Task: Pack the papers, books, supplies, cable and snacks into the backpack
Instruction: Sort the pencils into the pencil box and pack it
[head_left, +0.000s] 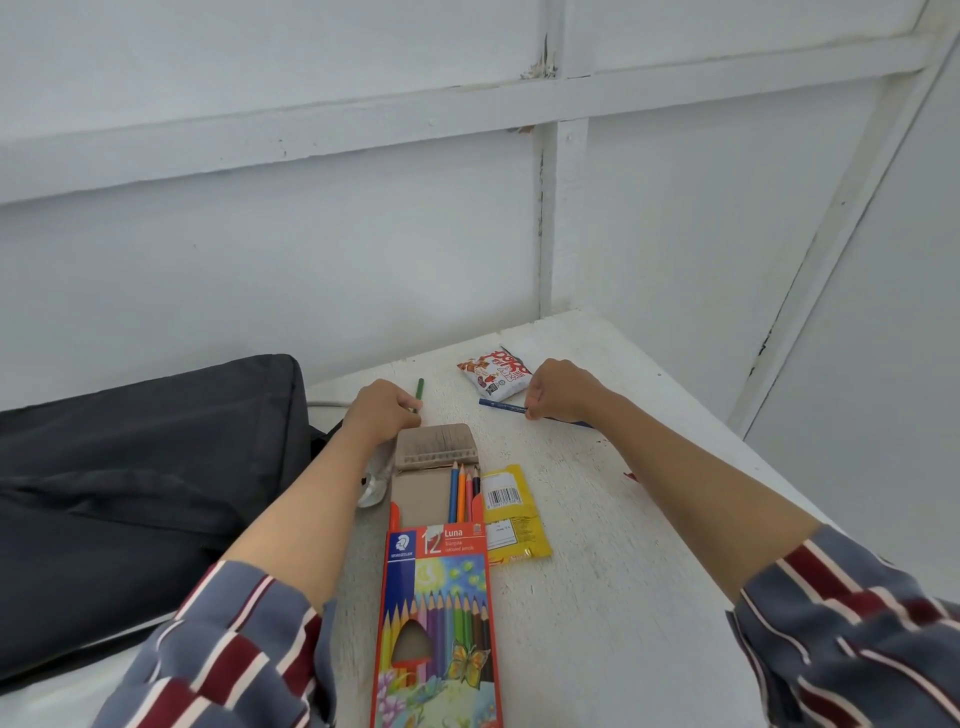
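Observation:
An open box of coloured pencils (439, 597) lies on the white table (623, 597) in front of me, flap up, with several pencils inside. My left hand (382, 410) pinches a green pencil (420, 388) just beyond the flap. My right hand (563, 389) pinches a blue pencil (501, 406) lying to the right. A red-and-white snack packet (493, 374) sits behind the blue pencil. A yellow snack packet (514, 512) lies beside the box. The dark backpack (135, 488) lies flat at the left.
White walls close the table in at the back and right. A white cable (324, 404) runs behind my left hand near the backpack. A clear plastic thing (376, 480) lies partly under my left forearm. A small red scrap (630, 475) shows under my right forearm.

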